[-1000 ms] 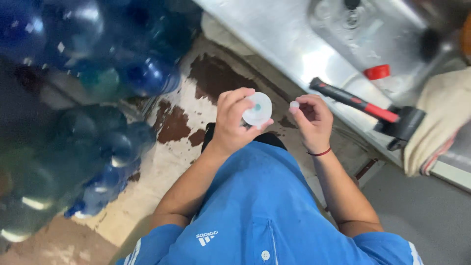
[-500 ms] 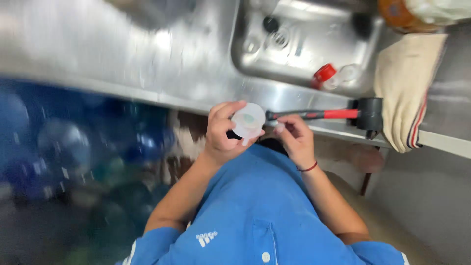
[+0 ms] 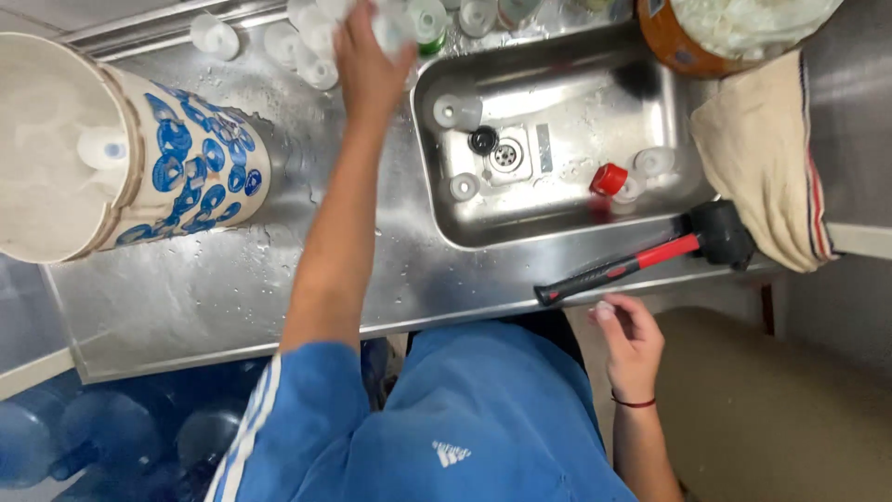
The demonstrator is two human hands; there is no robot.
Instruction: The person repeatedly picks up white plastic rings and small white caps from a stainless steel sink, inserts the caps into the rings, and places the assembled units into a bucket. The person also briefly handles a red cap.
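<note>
My left hand (image 3: 370, 58) reaches to the back of the wet steel counter (image 3: 232, 288), closed around a blurred white cap (image 3: 395, 30) among several loose white caps (image 3: 307, 46). My right hand (image 3: 632, 339) hangs below the counter's front edge with fingers loosely curled and apart. It holds nothing and sits just under the handle end of a rubber mallet (image 3: 641, 262) with a red and black handle. The mallet lies on the counter edge in front of the sink (image 3: 557, 223).
The sink holds a red cap (image 3: 609, 178), several white caps and a drain. A large cream container with blue patterns (image 3: 177, 167) lies at the left. A beige cloth (image 3: 767, 167) drapes at the right, below an orange tub (image 3: 692, 51). Blue water bottles (image 3: 93, 437) sit under the counter.
My left arm has stretched from in front of my chest to the back of the counter with the cap. My right hand has dropped away from it. The view has swung up over the sink.
</note>
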